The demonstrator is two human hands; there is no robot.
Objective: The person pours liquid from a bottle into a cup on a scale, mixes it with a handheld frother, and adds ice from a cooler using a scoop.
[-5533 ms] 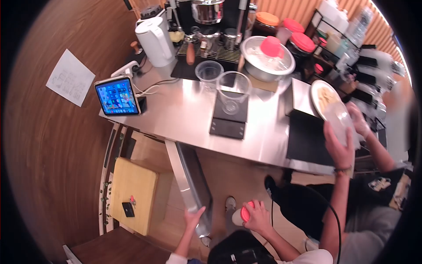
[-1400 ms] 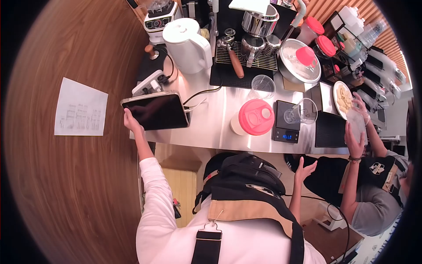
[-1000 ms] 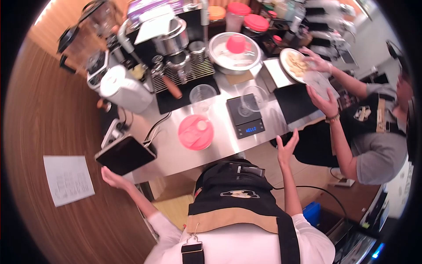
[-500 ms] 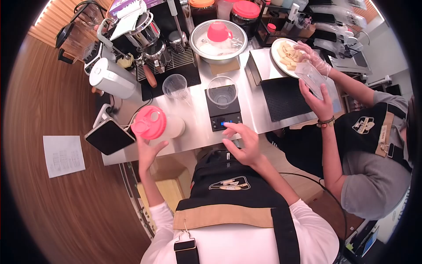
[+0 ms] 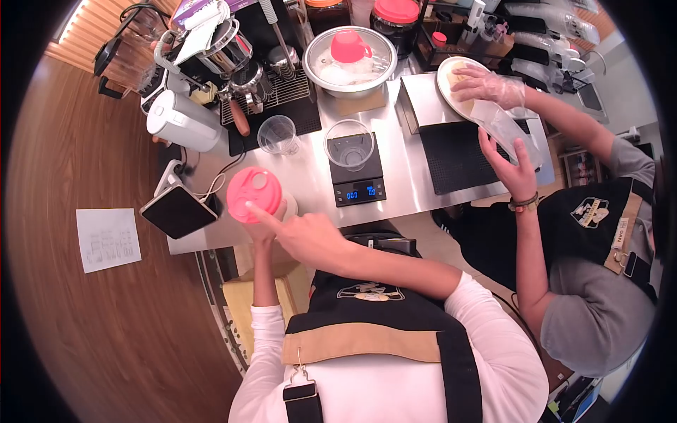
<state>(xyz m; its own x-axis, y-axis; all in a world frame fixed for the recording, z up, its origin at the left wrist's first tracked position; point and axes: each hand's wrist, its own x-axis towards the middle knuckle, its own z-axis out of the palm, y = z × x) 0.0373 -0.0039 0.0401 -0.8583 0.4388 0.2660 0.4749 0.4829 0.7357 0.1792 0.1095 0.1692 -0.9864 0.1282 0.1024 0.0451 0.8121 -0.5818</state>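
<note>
My left hand (image 5: 264, 228) is wrapped around a translucent pitcher with a pink-red lid (image 5: 247, 189), near the counter's front edge; the lid hides most of its fingers. Reaching across, my right hand (image 5: 314, 238) lays a stretched index finger on the lid, its other fingers partly curled and gripping nothing visible. A black digital scale (image 5: 361, 192) with lit blue digits bears a clear plastic cup (image 5: 349, 146). Another clear cup (image 5: 278, 134) stands behind the pitcher.
An espresso machine (image 5: 247, 77), white jug (image 5: 182, 121) and tablet (image 5: 178, 217) stand left. A steel bowl (image 5: 351, 90) holds a pink cup. At right, a co-worker's gloved hand (image 5: 486, 86) is over a plate (image 5: 444, 83); their other hand holds a clear bag.
My left hand has taken hold of the pitcher, which is slightly shifted. My right hand has moved left from before the scale onto the lid. The co-worker's gloved hand has moved over the plate.
</note>
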